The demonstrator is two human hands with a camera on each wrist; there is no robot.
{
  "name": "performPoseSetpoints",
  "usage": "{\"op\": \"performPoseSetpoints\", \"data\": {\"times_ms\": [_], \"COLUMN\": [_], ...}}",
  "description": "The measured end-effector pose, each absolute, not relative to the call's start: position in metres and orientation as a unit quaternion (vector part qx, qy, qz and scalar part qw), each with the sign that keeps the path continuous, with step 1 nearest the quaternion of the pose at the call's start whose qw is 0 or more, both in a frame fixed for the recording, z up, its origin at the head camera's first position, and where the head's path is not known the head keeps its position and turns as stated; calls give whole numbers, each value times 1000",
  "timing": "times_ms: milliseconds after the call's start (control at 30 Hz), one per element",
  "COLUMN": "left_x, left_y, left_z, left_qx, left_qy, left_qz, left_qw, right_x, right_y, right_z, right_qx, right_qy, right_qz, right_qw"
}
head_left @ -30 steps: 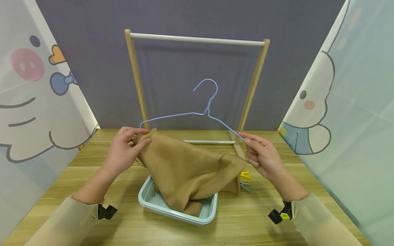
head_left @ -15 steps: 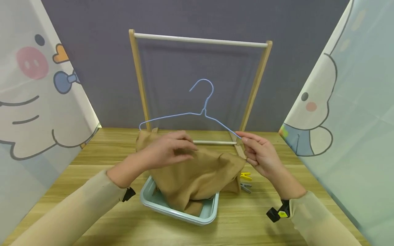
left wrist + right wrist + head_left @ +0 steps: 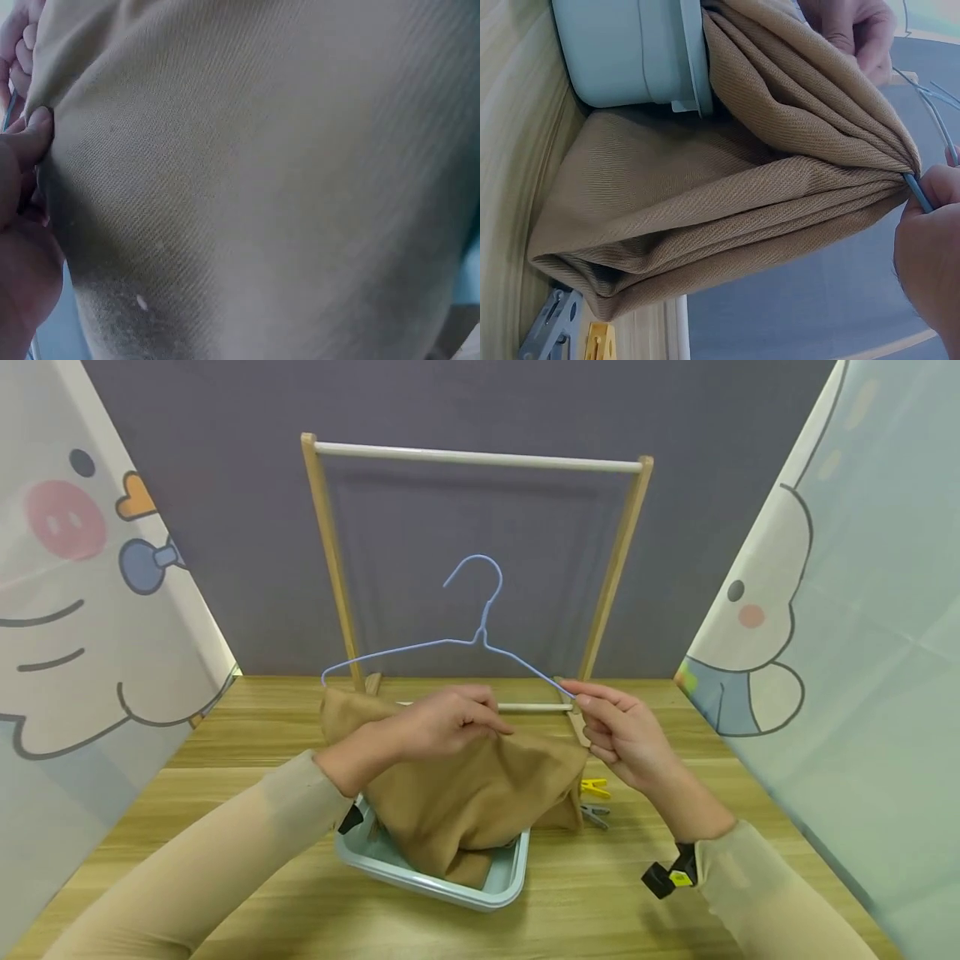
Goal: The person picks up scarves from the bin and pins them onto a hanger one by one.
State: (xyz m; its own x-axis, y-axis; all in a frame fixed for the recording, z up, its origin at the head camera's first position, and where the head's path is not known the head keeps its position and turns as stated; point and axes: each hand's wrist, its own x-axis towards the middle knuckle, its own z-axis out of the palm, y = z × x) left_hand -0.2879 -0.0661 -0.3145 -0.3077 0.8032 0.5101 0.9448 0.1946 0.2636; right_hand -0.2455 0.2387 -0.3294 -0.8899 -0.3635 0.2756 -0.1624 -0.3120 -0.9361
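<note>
A brown scarf [image 3: 450,810] drapes over the lower part of a blue wire hanger [image 3: 483,618], its bottom folds lying in a pale blue basin [image 3: 427,883]. My right hand [image 3: 630,735] pinches the hanger near its right end, beside the bunched scarf. Across the front of the scarf reaches my left hand [image 3: 450,722]; in the left wrist view its thumb [image 3: 34,139] and fingers pinch the cloth's edge. Gathered folds of the scarf [image 3: 780,180] run up to the hanger wire in the right wrist view. The hanger's bottom bar is hidden under the cloth.
A wooden rack with a white top bar [image 3: 480,457] stands behind the hanger. To the right of the basin lie a yellow clip [image 3: 596,787] and a grey clip [image 3: 595,815] on the wooden table [image 3: 630,877]. Printed curtains flank both sides.
My left hand has let go of the scarf's upper left corner, moved right and pinched the upper edge near the middle. The hanger and right hand have shifted slightly left.
</note>
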Motion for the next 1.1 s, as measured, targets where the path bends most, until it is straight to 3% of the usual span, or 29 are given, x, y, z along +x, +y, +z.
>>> {"op": "performPoseSetpoints", "data": {"times_ms": [167, 333, 467, 667, 767, 900, 1100], "left_x": [-291, -291, -292, -288, -282, -279, -279], "left_y": [-67, -65, -61, -43, -27, -13, -9], "left_z": [-307, -297, -295, -297, -298, -303, -300], "left_qx": [-548, -468, -457, -571, -593, -604, -571], "left_qy": [-765, -805, -826, -766, -764, -765, -758], "left_qz": [-292, -305, -288, -282, -244, -187, -266], "left_qw": [168, 198, 164, 84, 72, 126, 170], "right_x": [-246, -246, -246, -247, -247, -247, -246], "right_y": [235, 234, 234, 235, 235, 233, 231], "right_z": [-330, -332, -331, -325, -324, -324, -324], "right_qx": [-225, -226, -227, -228, -226, -231, -243], "right_qy": [576, 569, 571, 584, 585, 587, 588], "right_qz": [-782, -786, -785, -776, -776, -773, -769], "right_qw": [79, 89, 80, 71, 69, 66, 62]}}
